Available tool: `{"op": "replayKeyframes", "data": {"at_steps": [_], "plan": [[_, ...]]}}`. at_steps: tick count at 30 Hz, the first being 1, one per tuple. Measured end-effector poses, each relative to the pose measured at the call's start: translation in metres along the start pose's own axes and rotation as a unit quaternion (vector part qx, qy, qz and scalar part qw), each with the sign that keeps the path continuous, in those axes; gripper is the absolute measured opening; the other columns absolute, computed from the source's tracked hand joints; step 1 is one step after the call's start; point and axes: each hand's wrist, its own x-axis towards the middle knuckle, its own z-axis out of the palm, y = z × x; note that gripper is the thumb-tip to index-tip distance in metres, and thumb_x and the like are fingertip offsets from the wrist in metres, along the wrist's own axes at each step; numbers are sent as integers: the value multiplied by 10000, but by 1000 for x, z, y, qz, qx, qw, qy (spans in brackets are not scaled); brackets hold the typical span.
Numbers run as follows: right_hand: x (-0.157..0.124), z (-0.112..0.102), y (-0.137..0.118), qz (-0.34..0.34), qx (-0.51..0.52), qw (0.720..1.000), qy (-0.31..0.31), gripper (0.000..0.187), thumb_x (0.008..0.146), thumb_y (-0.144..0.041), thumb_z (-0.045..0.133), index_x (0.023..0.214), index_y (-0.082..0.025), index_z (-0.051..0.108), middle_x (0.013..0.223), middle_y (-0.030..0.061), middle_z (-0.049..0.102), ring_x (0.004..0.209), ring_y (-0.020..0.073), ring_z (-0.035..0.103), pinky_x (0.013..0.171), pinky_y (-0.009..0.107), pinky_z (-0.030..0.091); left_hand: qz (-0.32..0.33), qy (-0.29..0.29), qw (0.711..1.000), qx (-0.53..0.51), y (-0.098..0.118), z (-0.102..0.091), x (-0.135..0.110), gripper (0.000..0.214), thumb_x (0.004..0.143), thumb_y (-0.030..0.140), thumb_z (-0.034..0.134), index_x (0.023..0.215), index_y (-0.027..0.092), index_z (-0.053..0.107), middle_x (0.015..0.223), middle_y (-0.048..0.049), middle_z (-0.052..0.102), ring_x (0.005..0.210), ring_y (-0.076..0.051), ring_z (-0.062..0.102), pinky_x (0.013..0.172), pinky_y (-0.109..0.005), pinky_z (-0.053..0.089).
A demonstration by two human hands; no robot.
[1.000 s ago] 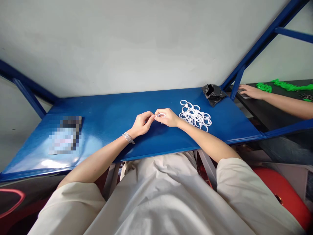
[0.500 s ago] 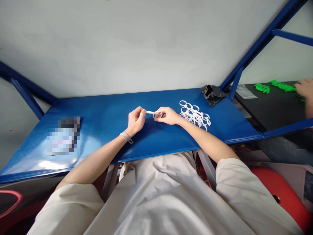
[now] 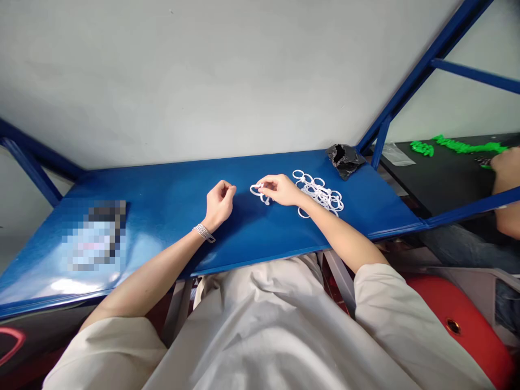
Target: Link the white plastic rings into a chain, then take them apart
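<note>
My right hand (image 3: 279, 188) pinches white plastic rings (image 3: 255, 189) over the middle of the blue table (image 3: 179, 187). One ring sticks out to the left of the fingertips; another white piece with a small knob hangs below them. My left hand (image 3: 220, 203), a bracelet at its wrist, is closed with the thumb against the curled fingers. It stands apart from the rings, and whatever it may hold is hidden. A loose pile of similar white rings (image 3: 320, 196) lies to the right, just beyond my right wrist.
A crumpled black plastic bag (image 3: 344, 160) lies at the table's back right. A pixelated object (image 3: 95, 235) is on the left. Blue frame bars (image 3: 382, 143) rise at the right. Beyond them, a co-worker's hand (image 3: 506, 162) is by green pieces (image 3: 467, 143) on a black table.
My hands have moved apart: my left hand no longer touches the white piece that stretched between them. The rings stay in my right hand, with one piece now hanging down. The view shifted slightly.
</note>
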Motion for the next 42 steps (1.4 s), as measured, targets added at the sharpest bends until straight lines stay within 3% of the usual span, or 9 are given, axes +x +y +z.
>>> {"op": "replayKeyframes", "data": {"at_steps": [8, 12, 16, 20, 24, 27, 30, 36, 42], "plan": [[-11, 17, -15, -82, -71, 994, -7, 167, 980, -246, 648, 1039, -144, 766, 929, 71, 776, 721, 140, 651, 694, 268, 486, 60, -118, 985, -113, 15, 11, -16, 379, 876, 515, 822, 947, 169, 685, 910, -60, 714, 811, -156, 669, 771, -282, 543], [-12, 19, -17, -58, -17, 997, 49, 201, 939, -305, 723, 1068, -153, 749, 915, 59, 790, 694, 143, 668, 675, 267, 514, 27, -150, 978, -143, 19, 9, -18, 450, 856, 576, 838, 901, 154, 692, 802, -44, 705, 718, -141, 658, 697, -267, 528], [-12, 19, -19, -87, -34, 995, 30, 125, 936, -264, 723, 949, -162, 794, 946, 69, 791, 685, 130, 648, 674, 268, 509, -12, -210, 963, -167, 22, 7, -17, 487, 871, 605, 817, 829, 143, 670, 733, -46, 705, 650, -129, 648, 651, -258, 521], [-11, 1, -25, -103, -45, 994, -13, 221, 921, -304, 756, 1094, -180, 816, 1152, 100, 781, 756, 140, 677, 695, 280, 524, -38, -265, 943, -198, 23, 7, -16, 480, 863, 589, 833, 898, 160, 621, 744, -30, 708, 547, -117, 619, 556, -256, 499], [-14, -52, -29, 36, -196, 980, -23, 223, 878, -348, 812, 1012, -170, 834, 1031, 94, 795, 784, 177, 692, 729, 311, 518, -27, -264, 945, -191, 22, 9, -16, 472, 905, 605, 785, 912, 174, 593, 660, 18, 625, 510, -96, 564, 547, -239, 469], [-20, -93, -24, 239, -320, 914, -78, 153, 851, -311, 827, 924, -177, 837, 969, 86, 798, 791, 202, 703, 687, 323, 502, -17, -254, 953, -162, 22, 10, -16, 490, 885, 624, 795, 870, 177, 595, 632, 31, 568, 500, -82, 505, 506, -216, 403], [-23, -110, -17, 344, -348, 865, -108, 170, 803, -320, 882, 900, -188, 839, 991, 89, 803, 828, 214, 719, 685, 321, 511, -21, -263, 958, -110, 21, 10, -16, 541, 876, 688, 764, 812, 174, 608, 579, 36, 510, 475, -73, 428, 464, -209, 329], [-21, -100, -21, 363, -356, 852, -123, 34, 828, -147, 813, 824, -178, 825, 981, 100, 813, 806, 213, 717, 648, 314, 495, -28, -277, 960, -23, 23, 7, -16, 617, 901, 745, 679, 686, 172, 601, 534, 11, 512, 463, -76, 378, 453, -228, 298], [-26, -105, -24, 313, -353, 874, -118, 48, 871, -162, 772, 861, -187, 811, 1029, 87, 807, 846, 192, 719, 687, 286, 493, -19, -287, 958, -7, 22, 7, -16, 659, 925, 738, 640, 661, 142, 736, 518, -16, 532, 471, -95, 458, 483, -245, 373]]}}
